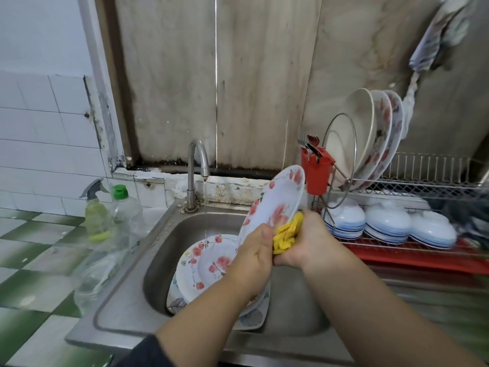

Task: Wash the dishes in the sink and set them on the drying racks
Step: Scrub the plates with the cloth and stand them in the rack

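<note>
Two bare forearms reach forward from the bottom edge and meet in the middle. The left hand [255, 246] has its back toward the camera, fingers curled around the lower rim of a tilted plate [275, 201], thumb along its near edge. The right hand [304, 241] sits just beside it, almost touching, fingers closed around a bunched yellow cloth [287, 234] pressed against the plate. A dark sleeve [148, 350] covers the left upper arm.

The left forearm [211, 300] covers much of the plates stacked in the sink [158, 260]; the lowest dish shows only a patterned edge. Motion blur smears the clear bottle [92, 276] on the counter and the dark items right of the upturned bowls [386, 221]
</note>
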`<control>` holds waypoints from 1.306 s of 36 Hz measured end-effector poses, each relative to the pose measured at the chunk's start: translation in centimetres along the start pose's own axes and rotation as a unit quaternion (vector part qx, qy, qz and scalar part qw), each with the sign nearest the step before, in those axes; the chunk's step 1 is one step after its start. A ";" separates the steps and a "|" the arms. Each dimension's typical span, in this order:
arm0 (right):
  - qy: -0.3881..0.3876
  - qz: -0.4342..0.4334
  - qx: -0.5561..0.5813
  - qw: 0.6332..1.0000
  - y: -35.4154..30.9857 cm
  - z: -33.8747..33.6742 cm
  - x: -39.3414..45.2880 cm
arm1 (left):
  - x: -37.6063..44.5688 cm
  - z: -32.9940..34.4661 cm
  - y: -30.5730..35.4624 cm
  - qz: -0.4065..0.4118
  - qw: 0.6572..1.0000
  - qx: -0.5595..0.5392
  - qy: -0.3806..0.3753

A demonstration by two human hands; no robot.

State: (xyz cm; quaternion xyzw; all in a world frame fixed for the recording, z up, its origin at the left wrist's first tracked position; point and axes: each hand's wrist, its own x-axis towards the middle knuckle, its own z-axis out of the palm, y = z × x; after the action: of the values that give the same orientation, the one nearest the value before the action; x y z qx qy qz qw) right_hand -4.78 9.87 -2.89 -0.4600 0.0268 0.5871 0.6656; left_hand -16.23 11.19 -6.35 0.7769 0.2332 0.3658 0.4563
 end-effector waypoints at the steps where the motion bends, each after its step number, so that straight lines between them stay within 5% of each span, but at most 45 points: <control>1: -0.011 0.000 -0.001 1.000 -0.1 -0.1 -0.5 | -0.1 -0.1 0.0 0.016 1.000 0.024 0.000; 8: -0.148 -0.053 0.010 0.988 -0.2 -1.9 -5.4 | 0.6 -1.4 0.1 0.148 0.973 0.169 -0.055; 16: -0.144 -0.094 0.041 0.984 1.8 -3.5 -7.0 | 0.6 -2.4 -0.2 0.168 0.942 0.256 -0.139; 20: -0.149 -0.127 0.062 0.979 3.2 -4.0 -7.2 | -1.1 -2.1 -0.7 0.168 0.966 0.191 -0.043; 22: -0.146 -0.146 0.070 0.976 3.9 -4.3 -7.3 | -2.6 -1.7 -0.4 0.113 0.976 0.145 0.113; 25: -0.116 -0.177 0.087 0.974 4.7 -4.7 -7.6 | -3.6 -1.0 -0.9 -0.178 0.953 -0.062 0.237; 27: -0.107 -0.190 0.096 0.971 5.4 -4.9 -7.9 | -3.7 -1.1 -0.8 -0.339 0.895 -0.215 0.193; 30: -0.113 -0.206 0.103 0.966 6.4 -4.8 -8.2 | -4.0 -1.0 0.0 -0.443 0.840 -0.308 0.055; 38: -0.162 -0.253 0.134 0.944 7.3 -4.5 -9.8 | -3.4 -0.1 2.7 -0.389 0.844 -0.362 -0.078; 47: -0.129 -0.366 0.142 0.911 7.3 -5.4 -13.1 | -2.1 1.7 3.7 -0.362 0.814 -0.447 -0.083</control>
State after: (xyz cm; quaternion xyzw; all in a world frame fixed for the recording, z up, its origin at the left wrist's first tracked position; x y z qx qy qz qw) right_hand -12.00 -4.35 -2.62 -0.2583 -0.1465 0.3465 0.8898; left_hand -16.10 7.04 -4.34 0.3745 0.2699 0.1721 0.8702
